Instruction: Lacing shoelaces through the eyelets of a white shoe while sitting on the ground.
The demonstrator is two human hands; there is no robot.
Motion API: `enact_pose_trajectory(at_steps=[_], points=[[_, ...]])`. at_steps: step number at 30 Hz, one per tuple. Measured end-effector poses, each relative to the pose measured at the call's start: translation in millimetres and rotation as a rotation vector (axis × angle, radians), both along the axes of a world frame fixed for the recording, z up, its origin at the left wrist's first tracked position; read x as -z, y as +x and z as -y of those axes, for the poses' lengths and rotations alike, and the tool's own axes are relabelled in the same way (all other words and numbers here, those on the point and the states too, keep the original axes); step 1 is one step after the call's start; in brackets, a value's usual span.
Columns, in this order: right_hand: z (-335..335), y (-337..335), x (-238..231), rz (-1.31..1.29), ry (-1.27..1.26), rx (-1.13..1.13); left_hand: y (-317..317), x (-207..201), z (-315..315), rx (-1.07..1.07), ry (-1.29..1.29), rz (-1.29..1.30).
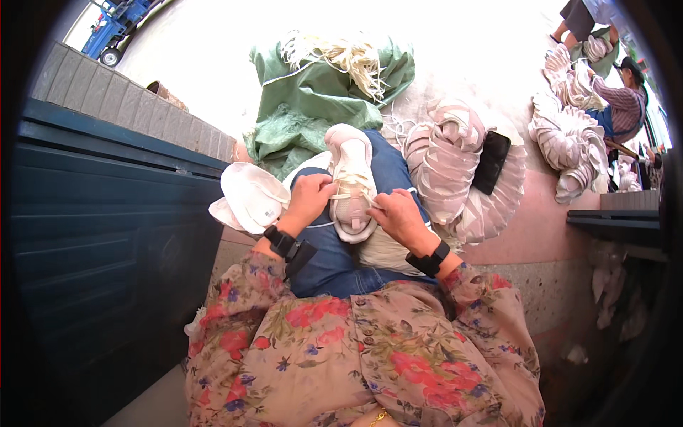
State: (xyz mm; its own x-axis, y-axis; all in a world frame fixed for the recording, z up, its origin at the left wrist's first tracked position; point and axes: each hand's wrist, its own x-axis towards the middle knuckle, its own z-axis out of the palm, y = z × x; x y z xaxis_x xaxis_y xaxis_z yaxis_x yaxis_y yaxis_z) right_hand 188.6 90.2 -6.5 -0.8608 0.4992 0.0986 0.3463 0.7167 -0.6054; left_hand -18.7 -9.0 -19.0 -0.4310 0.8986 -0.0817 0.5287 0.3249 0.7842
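A pale sneaker-like shoe [351,151] lies lengthwise on my jeans-covered lap, its toe pointing away from me. Cream shoelace [350,178] crosses its opening. My left hand [310,202] pinches the lace at the shoe's left edge. On the opposite side, my right hand [403,217] has its thumb and fingertips closed on the lace too, close to the heel end. Its fingertips partly hide what they grip. By my left knee rest white shoe uppers [255,196]. A bunch of cream laces [388,252] lies under my right wrist, between my legs.
Ahead is a green sack [313,99] topped with loose cream laces [348,60]. Bundled pinkish uppers [445,160] sit at my right, with a black phone [492,162] on them. A dark blue panel [107,249] borders my left. Another person [622,103] sits among bundles at far right.
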Motion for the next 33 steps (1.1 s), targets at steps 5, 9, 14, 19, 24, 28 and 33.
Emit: enact_pose_trajectory(at_steps=[5,9,14,19,24,28,33], points=[[2.4,-0.3,-4.5,0.013,-0.16,0.066,7.8,7.9,-12.9,-0.089,-0.068,-0.043],[1.3,-3.4,-5.3,0.003,-0.363,0.156,10.1,-5.1,-22.3,-0.106,-0.012,-0.117],[1.6,-8.6,-0.7,0.026,-0.337,0.133,3.7,-19.5,-44.9,-0.028,0.015,0.078],[-12.2,15.1,-0.9,-0.053,0.236,-0.037,-24.2,-17.1,-38.4,0.011,-0.32,1.003],[-33.8,64.0,-11.9,-0.081,0.471,-0.147,-22.6,3.5,-27.7,-0.014,-0.29,1.059],[-39.0,87.5,-16.3,-0.021,0.497,-0.124,-7.2,10.1,-25.3,-0.062,-0.122,0.547],[-23.2,60.7,-4.9,-0.142,0.23,0.026,0.9,-0.3,-5.3,0.059,-0.122,0.08]])
